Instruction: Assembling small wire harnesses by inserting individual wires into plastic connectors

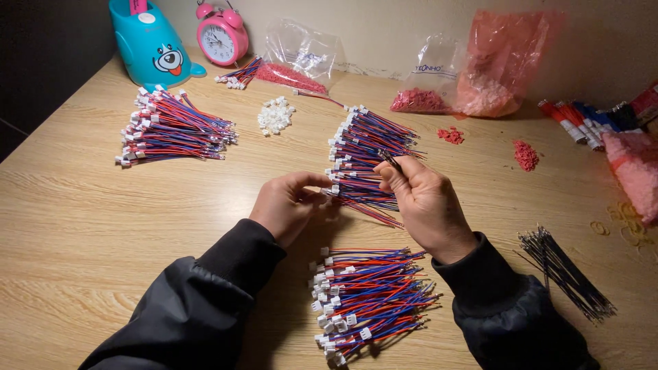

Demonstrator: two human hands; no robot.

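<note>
Hands meet at frame centre above the counter: left hand pinches a white connector, right hand grips dark wire ends, over the wire bundle.

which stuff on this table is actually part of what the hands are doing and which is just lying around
In use:
left hand and right hand, pinching one red-and-blue wire lead with white plug
the pile of the same leads behind the hands
the pile near the sleeves

Lying about:
pink alarm clock
turquoise animal-shaped holder
bundle of thin black wires
</note>
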